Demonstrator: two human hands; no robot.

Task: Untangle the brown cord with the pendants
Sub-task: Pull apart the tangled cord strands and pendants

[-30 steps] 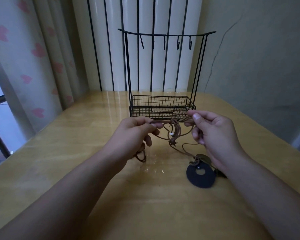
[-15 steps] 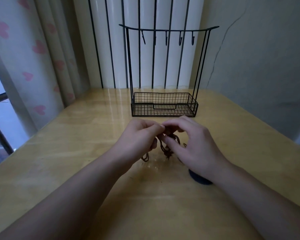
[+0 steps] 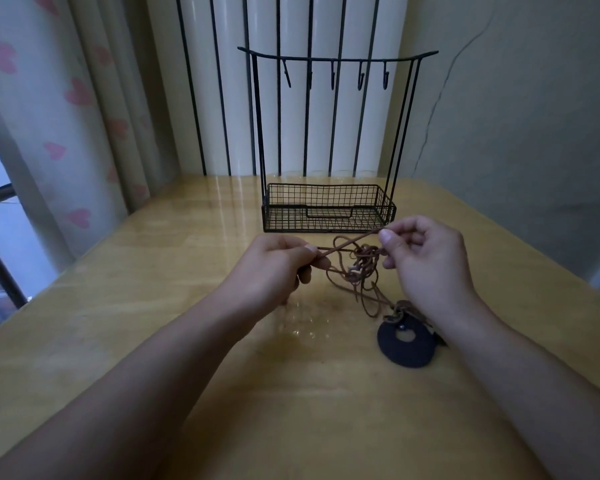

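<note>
- A glossy wooden table (image 3: 153, 341) stands against a radiator, a heart-print curtain (image 3: 49, 116) beside its left edge.
- A wire rack (image 3: 328, 209) sits near the far edge.
- The left hand (image 3: 271, 268) and right hand (image 3: 426, 258) each pinch the cord (image 3: 347, 245), a strand taut between their fingers.
- The tangle hangs below; a dark disc pendant (image 3: 407, 342) lies on the table under the right wrist.

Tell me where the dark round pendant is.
The dark round pendant lies on the table, right of centre, just under the right hand's wrist.
</note>
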